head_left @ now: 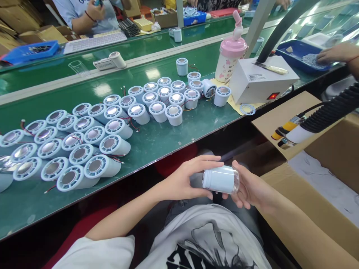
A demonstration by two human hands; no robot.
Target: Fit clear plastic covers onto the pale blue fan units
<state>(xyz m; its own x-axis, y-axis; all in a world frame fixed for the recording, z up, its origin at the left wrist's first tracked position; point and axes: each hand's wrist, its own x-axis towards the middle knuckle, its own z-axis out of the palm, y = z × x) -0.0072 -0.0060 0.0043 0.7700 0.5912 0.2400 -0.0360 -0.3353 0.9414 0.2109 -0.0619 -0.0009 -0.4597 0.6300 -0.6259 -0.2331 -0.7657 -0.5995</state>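
The pale blue cylinder (221, 179) is lying on its side between both hands, held above the lap and just in front of the edge of the green tabletop (157, 144), not touching it. The left hand (182, 183) is gripping its capped end, fingers curled over the top and thumb underneath. The right hand (251, 188) is cupping the opposite, glossier end, fingers wrapped beneath it. Both hands are closed on the part.

For a sound hold, the cylinder is best kept level, with pressure on the body wall rather than on the end faces, and with each hand supporting its own end so the part is not slipping.

On the tabletop, many matching cylinders (92, 140) are standing in close rows, metal discs facing up, some trailing thin red wires. A white control box (262, 80) and a pink bottle (231, 56) are standing further right. An open cardboard box (316, 198) is sitting beside the right hand. Other people's hands are working at the far side and at the right edge
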